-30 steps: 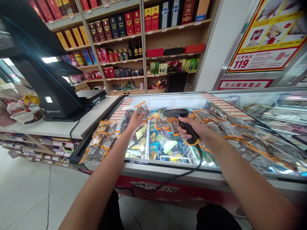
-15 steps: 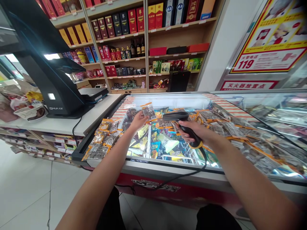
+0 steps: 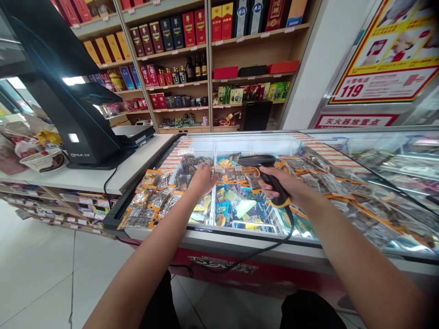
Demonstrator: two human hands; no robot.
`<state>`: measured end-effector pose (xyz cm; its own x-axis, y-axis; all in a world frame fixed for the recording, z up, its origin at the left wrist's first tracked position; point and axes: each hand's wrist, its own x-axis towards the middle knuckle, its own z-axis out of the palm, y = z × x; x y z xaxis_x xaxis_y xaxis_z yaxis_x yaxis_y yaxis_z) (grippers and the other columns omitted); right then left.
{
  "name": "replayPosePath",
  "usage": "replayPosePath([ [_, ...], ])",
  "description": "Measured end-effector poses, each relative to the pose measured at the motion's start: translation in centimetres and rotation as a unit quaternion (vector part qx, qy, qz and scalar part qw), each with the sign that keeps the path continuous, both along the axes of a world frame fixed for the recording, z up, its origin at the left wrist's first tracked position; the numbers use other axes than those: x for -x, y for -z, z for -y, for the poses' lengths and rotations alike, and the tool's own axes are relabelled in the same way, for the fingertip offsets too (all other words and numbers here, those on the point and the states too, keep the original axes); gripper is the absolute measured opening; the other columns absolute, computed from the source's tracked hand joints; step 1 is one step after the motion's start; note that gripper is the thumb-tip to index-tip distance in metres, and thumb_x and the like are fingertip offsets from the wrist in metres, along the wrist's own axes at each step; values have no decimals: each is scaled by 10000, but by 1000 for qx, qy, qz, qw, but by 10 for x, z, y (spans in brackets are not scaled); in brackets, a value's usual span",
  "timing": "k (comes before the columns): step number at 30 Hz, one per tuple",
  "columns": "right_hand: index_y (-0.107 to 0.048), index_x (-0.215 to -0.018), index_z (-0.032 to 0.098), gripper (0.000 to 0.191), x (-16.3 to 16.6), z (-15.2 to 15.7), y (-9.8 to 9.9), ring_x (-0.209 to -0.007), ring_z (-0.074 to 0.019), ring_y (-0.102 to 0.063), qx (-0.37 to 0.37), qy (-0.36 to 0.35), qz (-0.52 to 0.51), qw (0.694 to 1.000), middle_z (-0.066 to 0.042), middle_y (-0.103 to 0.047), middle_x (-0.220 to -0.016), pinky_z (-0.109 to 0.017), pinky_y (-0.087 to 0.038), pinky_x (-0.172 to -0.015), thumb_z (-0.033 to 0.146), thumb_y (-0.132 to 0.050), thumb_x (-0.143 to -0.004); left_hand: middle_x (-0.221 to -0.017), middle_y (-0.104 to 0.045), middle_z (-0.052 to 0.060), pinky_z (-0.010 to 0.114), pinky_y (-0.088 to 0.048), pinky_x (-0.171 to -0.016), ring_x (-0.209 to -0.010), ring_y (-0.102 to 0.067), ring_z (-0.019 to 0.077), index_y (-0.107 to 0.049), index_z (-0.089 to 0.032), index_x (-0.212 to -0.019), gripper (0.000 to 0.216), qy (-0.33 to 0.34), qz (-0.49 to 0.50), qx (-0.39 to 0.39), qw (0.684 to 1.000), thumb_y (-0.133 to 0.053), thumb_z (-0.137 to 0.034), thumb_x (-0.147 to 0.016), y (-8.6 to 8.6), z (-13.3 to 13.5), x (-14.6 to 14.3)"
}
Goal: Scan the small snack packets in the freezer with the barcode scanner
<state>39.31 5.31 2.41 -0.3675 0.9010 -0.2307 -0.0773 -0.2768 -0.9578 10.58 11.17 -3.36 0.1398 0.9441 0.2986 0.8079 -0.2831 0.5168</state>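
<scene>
My right hand (image 3: 279,183) is wrapped round the grip of a black barcode scanner (image 3: 259,161). The scanner's head points left, above several snack packets (image 3: 236,174) with orange edges lying on the freezer's glass. My left hand (image 3: 203,179) is over the glass to the left of these packets. Its fingers are mostly hidden behind the hand, so I cannot tell whether a packet is in them. A loose pile of similar packets (image 3: 146,201) lies left of my left forearm. A bigger spread of them (image 3: 343,192) lies to the right of my right hand.
Bagged goods (image 3: 240,203) show through the glass of the chest freezer (image 3: 219,235). The scanner's cable (image 3: 254,250) hangs over its front. At left, a black checkout scale (image 3: 89,141) stands on a white counter (image 3: 130,171). Shelves (image 3: 209,59) with boxes and bottles stand behind.
My left hand has turned and lowered slightly; the packet it held up no longer shows clearly in its fingers. My right hand and the scanner have shifted a little to the right.
</scene>
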Motion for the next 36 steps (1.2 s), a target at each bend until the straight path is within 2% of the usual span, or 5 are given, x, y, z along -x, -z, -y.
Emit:
replayPosePath([
  [10, -521, -913, 243, 352, -1, -2, -1, -398, -84, -322, 6, -3, 1, 1000, 44, -475, -564, -217, -344, -380, 523, -728, -959, -1234, -751, 162, 422, -547, -1122, -1272, -683, 303, -738, -155, -1235, 286, 86, -45, -15, 995, -597, -338, -1067, -3, 6, -5],
  [17, -456, -829, 248, 435, -4, -5, 3, -414, -86, -322, -18, -11, 9, 1000, 38, -455, -565, -223, -353, -381, 568, -725, -951, -1416, -726, 175, 420, -536, -1136, -1313, -685, 308, -673, -170, -1381, 373, 117, -62, 19, 991, -554, -364, -1085, -21, 27, -16],
  [27, -481, -853, 246, 404, -2, -1, -2, -447, -106, -379, -10, -16, 22, 1000, 14, -492, -603, -224, -331, -379, 547, -726, -965, -1521, -594, 341, 660, -446, -1134, -1446, -522, 529, -725, -99, -1341, 469, -272, -258, 126, 919, -563, -382, -1004, -62, 43, 94],
  [32, -498, -866, 248, 390, -3, -2, 0, -438, -107, -366, -18, -20, 23, 999, 20, -491, -591, -232, -328, -373, 557, -711, -975, -1560, -586, 308, 683, -376, -1205, -1522, -467, 514, -775, -125, -1273, 405, -203, -253, 142, 935, -553, -313, -991, -50, 39, 103],
  [36, -490, -869, 249, 394, -4, -3, 3, -427, -100, -360, -22, -17, 23, 999, 28, -483, -588, -234, -338, -373, 554, -717, -973, -1441, -705, 209, 554, -419, -1214, -1453, -578, 404, -751, -216, -1358, 411, -108, -209, 130, 963, -510, -267, -1029, -42, 32, 80],
])
